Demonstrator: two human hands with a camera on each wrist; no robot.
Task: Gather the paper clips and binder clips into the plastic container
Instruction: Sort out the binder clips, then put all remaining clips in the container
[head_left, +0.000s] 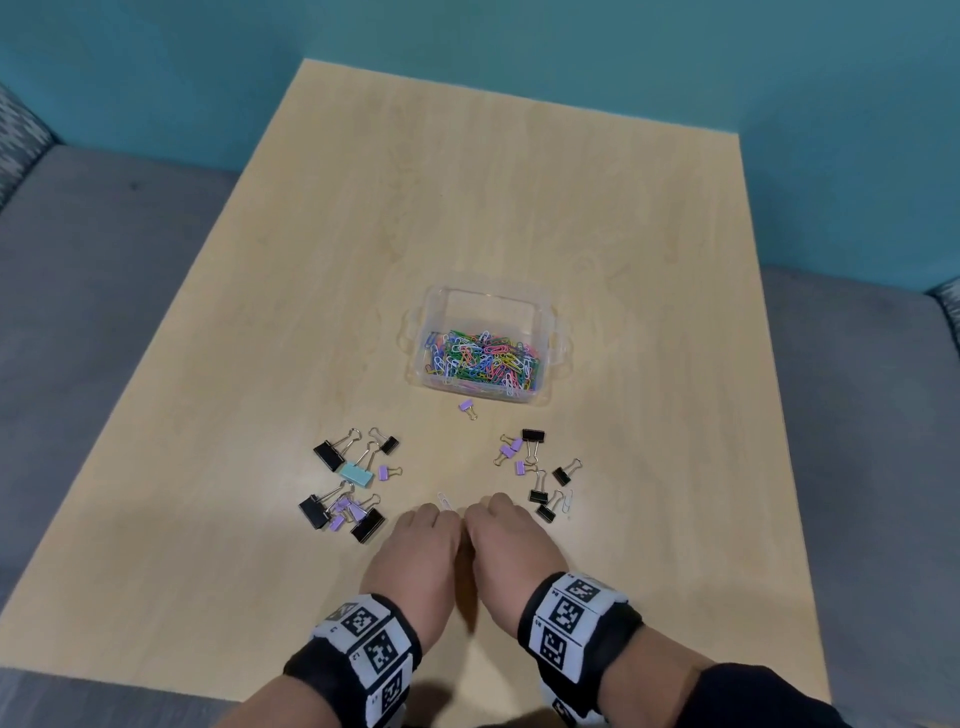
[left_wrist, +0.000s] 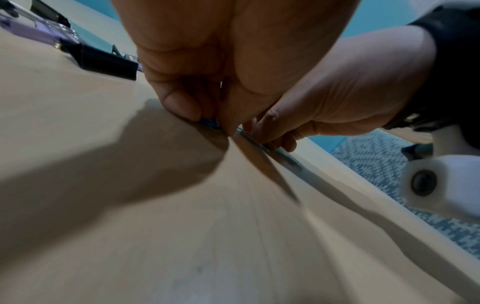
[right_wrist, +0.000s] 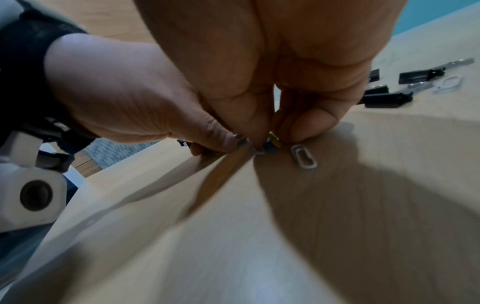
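Note:
My two hands rest side by side on the table near its front edge, fingers curled down. The left hand (head_left: 434, 514) pinches a blue paper clip (left_wrist: 207, 123) against the wood. The right hand (head_left: 483, 512) pinches a small bunch of yellow and blue paper clips (right_wrist: 271, 141). A white paper clip (head_left: 445, 501) lies loose just ahead of the fingers. The clear plastic container (head_left: 558, 338) stands farther back, holding several coloured paper clips. Binder clips lie in a left cluster (head_left: 348, 483) and a right cluster (head_left: 537, 473).
One purple binder clip (head_left: 467, 408) lies just in front of the container. A pale paper clip (head_left: 569, 501) sits at the right cluster's edge. The wooden table (head_left: 467, 182) is bare behind the container. Grey seating surrounds it, with a teal wall behind.

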